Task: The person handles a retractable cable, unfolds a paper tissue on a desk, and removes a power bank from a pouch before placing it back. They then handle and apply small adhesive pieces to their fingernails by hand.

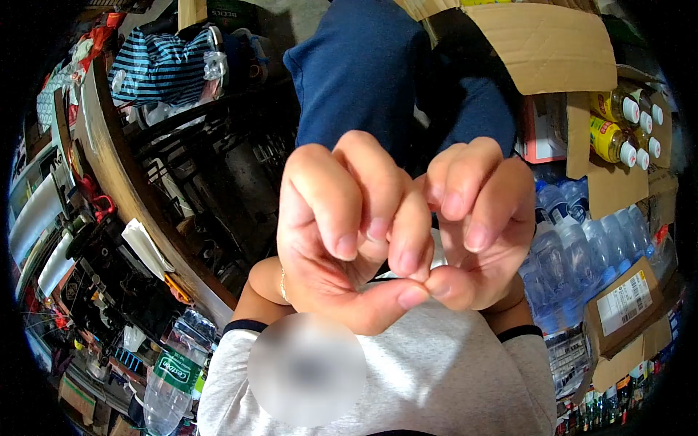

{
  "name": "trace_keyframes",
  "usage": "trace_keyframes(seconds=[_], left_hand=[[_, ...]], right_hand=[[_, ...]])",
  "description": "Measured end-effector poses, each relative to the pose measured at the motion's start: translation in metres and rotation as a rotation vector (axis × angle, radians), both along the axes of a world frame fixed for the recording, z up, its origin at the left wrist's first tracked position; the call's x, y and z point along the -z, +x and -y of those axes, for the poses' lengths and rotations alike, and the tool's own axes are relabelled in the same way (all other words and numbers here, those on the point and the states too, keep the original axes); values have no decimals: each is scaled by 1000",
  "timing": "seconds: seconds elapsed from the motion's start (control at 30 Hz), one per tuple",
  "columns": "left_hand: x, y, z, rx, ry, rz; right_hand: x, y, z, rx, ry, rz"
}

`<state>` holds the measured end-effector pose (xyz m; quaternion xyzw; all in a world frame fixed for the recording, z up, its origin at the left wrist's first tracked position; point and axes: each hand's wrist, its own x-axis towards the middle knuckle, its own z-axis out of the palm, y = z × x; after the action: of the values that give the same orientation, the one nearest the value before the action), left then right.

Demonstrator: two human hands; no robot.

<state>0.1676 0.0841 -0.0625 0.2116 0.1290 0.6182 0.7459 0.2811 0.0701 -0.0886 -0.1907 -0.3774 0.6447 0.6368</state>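
Both hands are raised close to the camera, in front of a light grey T-shirt (436,363) with dark trim. My left hand (342,225) has its fingers curled in and its thumb stretched toward the right. My right hand (487,218) is likewise curled, its thumb tip against or very near the left fingertips. Anything between the pinched tips is too small or too hidden to make out. A thin bracelet (284,285) circles the left wrist. Beyond the hands are legs in dark blue trousers (356,73).
At left, a curved wooden edge (138,189) borders dark metal racks and clutter. A clear bottle with a green label (174,370) lies lower left; a striped bag (163,65) is upper left. On the right are cardboard boxes (549,47), yellow-labelled bottles (607,138) and packed water bottles (574,254).
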Motion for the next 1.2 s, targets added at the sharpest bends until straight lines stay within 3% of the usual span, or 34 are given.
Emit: trace_keyframes(seconds=[0.13, 0.2, 0.27, 0.37, 0.67, 1.2], left_hand=[[6, -3, -4, -21, 64, -18], [6, -11, -9, 147, 233, -324], [1, -9, -7, 107, 150, -319], [1, -17, -11, 251, 293, -467], [5, -16, -11, 303, 340, -507], [11, -10, -14, 297, 437, -400]], right_hand=[[-2, -1, 1, -97, -67, -106], [-3, 1, 1, -139, -163, -71], [-6, 4, 1, -207, -280, -19], [-9, 6, 3, -264, -423, -42], [0, 9, 5, -240, -305, 84], [2, -1, 6, -315, -342, -83]])
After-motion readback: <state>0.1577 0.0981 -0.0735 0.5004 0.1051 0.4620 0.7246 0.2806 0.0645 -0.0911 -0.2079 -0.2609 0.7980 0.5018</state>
